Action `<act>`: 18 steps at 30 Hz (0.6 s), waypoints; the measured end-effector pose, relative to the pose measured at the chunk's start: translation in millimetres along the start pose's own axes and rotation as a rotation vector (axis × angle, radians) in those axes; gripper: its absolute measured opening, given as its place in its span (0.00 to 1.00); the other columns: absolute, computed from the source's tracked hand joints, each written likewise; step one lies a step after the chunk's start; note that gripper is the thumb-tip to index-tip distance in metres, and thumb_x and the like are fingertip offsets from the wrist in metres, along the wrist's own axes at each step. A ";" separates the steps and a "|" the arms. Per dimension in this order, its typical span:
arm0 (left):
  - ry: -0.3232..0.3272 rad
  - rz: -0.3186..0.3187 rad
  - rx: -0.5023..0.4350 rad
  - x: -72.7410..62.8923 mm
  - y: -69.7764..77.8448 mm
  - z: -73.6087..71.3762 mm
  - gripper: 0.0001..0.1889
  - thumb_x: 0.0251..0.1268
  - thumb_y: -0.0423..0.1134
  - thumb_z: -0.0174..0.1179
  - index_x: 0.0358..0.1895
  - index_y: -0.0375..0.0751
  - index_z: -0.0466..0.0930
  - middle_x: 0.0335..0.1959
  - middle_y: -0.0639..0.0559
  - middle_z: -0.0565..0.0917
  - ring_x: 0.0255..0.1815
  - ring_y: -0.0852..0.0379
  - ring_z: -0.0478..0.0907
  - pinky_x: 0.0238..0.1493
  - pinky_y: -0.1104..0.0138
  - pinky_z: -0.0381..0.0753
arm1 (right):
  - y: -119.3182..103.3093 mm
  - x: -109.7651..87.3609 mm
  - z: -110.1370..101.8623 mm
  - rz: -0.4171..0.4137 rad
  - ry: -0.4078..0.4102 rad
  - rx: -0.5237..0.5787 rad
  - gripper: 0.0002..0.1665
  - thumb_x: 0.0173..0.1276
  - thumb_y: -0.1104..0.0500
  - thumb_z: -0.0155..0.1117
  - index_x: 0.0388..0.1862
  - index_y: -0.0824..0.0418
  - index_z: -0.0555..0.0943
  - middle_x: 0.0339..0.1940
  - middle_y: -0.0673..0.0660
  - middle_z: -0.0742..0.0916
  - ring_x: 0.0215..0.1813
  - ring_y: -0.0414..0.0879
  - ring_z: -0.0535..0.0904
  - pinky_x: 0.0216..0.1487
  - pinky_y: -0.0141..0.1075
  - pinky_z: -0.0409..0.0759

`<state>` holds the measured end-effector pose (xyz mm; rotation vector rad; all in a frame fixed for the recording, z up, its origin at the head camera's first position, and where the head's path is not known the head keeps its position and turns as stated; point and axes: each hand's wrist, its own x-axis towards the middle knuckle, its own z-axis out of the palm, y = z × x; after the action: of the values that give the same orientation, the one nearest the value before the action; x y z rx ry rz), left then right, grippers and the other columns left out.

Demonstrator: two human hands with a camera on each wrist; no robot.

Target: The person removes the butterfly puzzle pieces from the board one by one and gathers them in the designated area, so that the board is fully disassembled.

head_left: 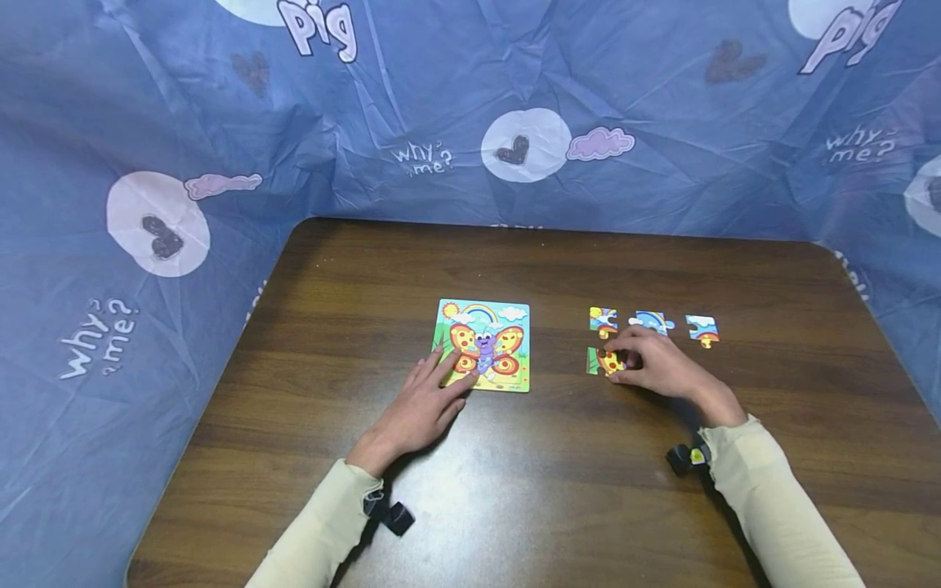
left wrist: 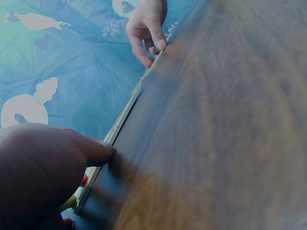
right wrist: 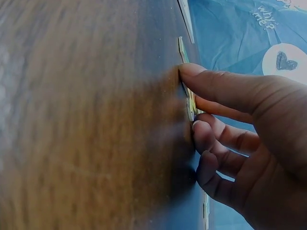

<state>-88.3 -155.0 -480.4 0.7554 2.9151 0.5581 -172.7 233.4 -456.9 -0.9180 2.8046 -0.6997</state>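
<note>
A square picture board (head_left: 517, 376) with a purple, red and yellow butterfly under a rainbow lies flat on the table. My left hand (head_left: 422, 408) rests on its lower left part, fingers spread and fairly straight; in the left wrist view the thumb (left wrist: 98, 151) lies at the board's edge. To the right, my right hand (head_left: 662, 365) pinches a jigsaw piece (head_left: 593, 361) with a green edge and a yellow, red-dotted wing pattern. That piece is down at the table surface, its right part covered by the fingers. In the right wrist view, thumb and fingers (right wrist: 204, 136) meet around it.
Above the held piece lie a jigsaw piece with a sun (head_left: 597, 314), a rainbow piece (head_left: 650, 318) partly behind the right hand, and a cloud piece (head_left: 702, 325). All are on the brown wooden table (head_left: 353, 302). A printed blue cloth (head_left: 412, 98) hangs behind and at the sides.
</note>
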 end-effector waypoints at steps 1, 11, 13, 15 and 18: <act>0.000 0.000 0.001 -0.1 0.0 -0.1 0.23 0.78 0.44 0.50 0.73 0.54 0.69 0.81 0.39 0.58 0.82 0.34 0.49 0.79 0.38 0.52 | 0.1 0.0 0.0 0.000 0.000 -0.001 0.22 0.57 0.60 0.78 0.50 0.66 0.85 0.42 0.59 0.84 0.35 0.38 0.77 0.37 0.31 0.76; 0.011 0.010 0.000 -0.2 0.7 -0.6 0.23 0.78 0.45 0.50 0.73 0.53 0.69 0.80 0.38 0.59 0.82 0.33 0.50 0.78 0.38 0.53 | 0.5 -1.1 0.7 -0.009 0.004 -0.016 0.23 0.57 0.60 0.77 0.51 0.66 0.85 0.42 0.59 0.84 0.34 0.37 0.76 0.37 0.32 0.76; 0.015 0.012 0.001 -0.1 0.7 -0.5 0.23 0.78 0.45 0.50 0.73 0.53 0.69 0.80 0.38 0.59 0.82 0.33 0.51 0.78 0.38 0.54 | 0.4 -1.0 0.8 -0.007 0.003 -0.023 0.23 0.57 0.60 0.77 0.51 0.66 0.85 0.42 0.59 0.84 0.34 0.37 0.76 0.38 0.33 0.75; 0.015 0.012 0.002 -0.2 0.5 -0.4 0.23 0.78 0.45 0.50 0.73 0.53 0.69 0.80 0.38 0.59 0.82 0.33 0.51 0.78 0.38 0.53 | 0.4 -0.6 1.0 -0.005 0.003 -0.025 0.23 0.57 0.60 0.77 0.51 0.66 0.85 0.42 0.59 0.84 0.35 0.37 0.76 0.38 0.33 0.76; 0.010 0.008 -0.002 -0.2 0.3 -0.5 0.23 0.78 0.45 0.50 0.73 0.53 0.69 0.80 0.38 0.58 0.82 0.33 0.50 0.79 0.38 0.53 | 0.0 -0.6 1.0 0.005 -0.007 -0.017 0.23 0.57 0.60 0.77 0.52 0.67 0.85 0.43 0.59 0.83 0.35 0.38 0.76 0.37 0.33 0.75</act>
<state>-88.1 -155.0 -479.8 0.7668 2.9211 0.5675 -172.0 233.3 -457.8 -0.9140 2.8105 -0.6712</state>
